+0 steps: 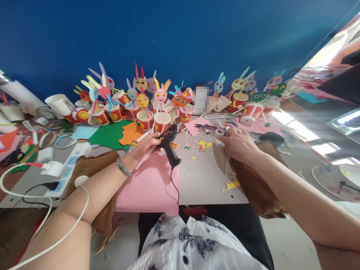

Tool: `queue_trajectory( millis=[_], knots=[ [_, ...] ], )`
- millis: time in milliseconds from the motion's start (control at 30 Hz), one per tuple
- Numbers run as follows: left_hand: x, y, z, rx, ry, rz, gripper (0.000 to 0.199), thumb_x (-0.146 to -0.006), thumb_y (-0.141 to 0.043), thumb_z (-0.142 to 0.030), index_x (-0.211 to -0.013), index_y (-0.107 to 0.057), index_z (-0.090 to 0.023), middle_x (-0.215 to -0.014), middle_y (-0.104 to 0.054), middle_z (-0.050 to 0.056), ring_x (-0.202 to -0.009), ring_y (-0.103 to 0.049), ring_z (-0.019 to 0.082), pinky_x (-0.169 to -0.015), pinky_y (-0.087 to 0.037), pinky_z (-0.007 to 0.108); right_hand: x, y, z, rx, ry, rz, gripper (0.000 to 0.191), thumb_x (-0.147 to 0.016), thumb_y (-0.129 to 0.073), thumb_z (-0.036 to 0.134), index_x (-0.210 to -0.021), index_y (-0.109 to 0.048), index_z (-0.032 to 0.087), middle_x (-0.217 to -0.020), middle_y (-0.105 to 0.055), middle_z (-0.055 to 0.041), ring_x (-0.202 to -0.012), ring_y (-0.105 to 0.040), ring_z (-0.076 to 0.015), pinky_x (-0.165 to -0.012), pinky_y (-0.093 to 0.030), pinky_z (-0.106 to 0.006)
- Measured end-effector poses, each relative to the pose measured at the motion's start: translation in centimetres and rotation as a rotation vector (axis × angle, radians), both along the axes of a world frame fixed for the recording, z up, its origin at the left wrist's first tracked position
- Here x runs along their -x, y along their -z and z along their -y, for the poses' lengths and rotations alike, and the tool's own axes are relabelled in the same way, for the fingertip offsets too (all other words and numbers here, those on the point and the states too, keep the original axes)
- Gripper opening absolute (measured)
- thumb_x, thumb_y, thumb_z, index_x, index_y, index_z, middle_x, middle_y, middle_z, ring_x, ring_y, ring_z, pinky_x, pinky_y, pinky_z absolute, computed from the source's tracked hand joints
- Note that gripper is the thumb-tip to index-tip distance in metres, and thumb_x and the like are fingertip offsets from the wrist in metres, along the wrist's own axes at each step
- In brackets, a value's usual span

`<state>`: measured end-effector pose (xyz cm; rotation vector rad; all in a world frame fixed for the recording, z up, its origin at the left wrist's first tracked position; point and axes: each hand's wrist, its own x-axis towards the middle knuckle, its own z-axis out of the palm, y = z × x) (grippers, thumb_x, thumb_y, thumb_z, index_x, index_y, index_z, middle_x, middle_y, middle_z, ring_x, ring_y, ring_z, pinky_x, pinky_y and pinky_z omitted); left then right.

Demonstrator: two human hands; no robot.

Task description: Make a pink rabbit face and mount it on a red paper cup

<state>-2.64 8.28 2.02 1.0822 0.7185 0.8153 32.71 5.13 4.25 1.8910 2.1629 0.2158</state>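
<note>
My left hand (149, 145) is closed around the rear of a black hot glue gun (169, 147), whose handle points down toward me and trails a black cord. A long whitish stick (144, 158) runs past my fingers in line with the gun's back end. Off to the right, my right hand (239, 141) is low over the table with its fingers bent together beside a small tape roll (219, 132) and some purple-handled tools. What its fingertips grip is hidden. Scissors (206, 126) lie just left of it.
Red-and-white paper cups (161, 122) with paper rabbit heads line the blue wall (180, 41). Pink sheet (149, 189), green sheet (108, 135) and coloured scraps (204, 144) lie on the table. At left are a power strip (69, 168) and white cable (84, 213); brown pads flank me.
</note>
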Motion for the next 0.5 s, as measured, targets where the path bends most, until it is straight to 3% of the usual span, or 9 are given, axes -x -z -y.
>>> queue_trajectory(
  millis=[100,233,367,500],
  knots=[
    [-0.1,0.0,0.0,-0.006,-0.001,-0.010,0.028,-0.063,-0.074,-0.031,-0.083,-0.062,-0.015,-0.071,-0.054,-0.003,-0.056,-0.045,0.006,-0.052,-0.032,0.021,-1.2,-0.5,0.0,-0.004,0.023,0.051,0.041,-0.091,-0.048,0.011,-0.115,-0.079,0.023,-0.114,-0.060,-0.0195,-0.105,-0.058,-0.0347,-0.086,-0.040,-0.042],
    [-0.1,-0.2,0.1,-0.006,0.015,-0.008,0.025,-0.063,-0.073,-0.029,-0.081,-0.061,-0.015,-0.072,-0.054,-0.003,-0.057,-0.045,0.006,-0.052,-0.032,0.021,-0.3,0.4,1.0,0.022,-0.024,0.056,0.032,-0.092,-0.052,0.011,-0.102,-0.080,0.021,-0.108,-0.063,-0.0183,-0.098,-0.059,-0.0305,-0.085,-0.039,-0.040],
    [-0.1,-0.4,0.2,0.019,0.002,-0.001,0.029,-0.061,-0.075,-0.029,-0.080,-0.060,-0.015,-0.072,-0.054,-0.003,-0.057,-0.043,0.006,-0.052,-0.033,0.021,1.4,2.0,1.6,0.031,-0.093,0.000,0.031,-0.090,-0.054,0.010,-0.109,-0.076,0.019,-0.104,-0.064,-0.0171,-0.096,-0.060,-0.0293,-0.082,-0.040,-0.038],
    [0.0,-0.2,0.1,0.005,-0.007,0.004,0.028,-0.062,-0.074,-0.031,-0.079,-0.060,-0.015,-0.071,-0.053,-0.004,-0.057,-0.044,0.006,-0.052,-0.033,0.021,1.6,2.7,0.9,0.054,-0.097,-0.185,0.031,-0.090,-0.050,0.013,-0.110,-0.074,0.017,-0.104,-0.064,-0.0155,-0.093,-0.062,-0.0272,-0.082,-0.042,-0.036]
  ],
)
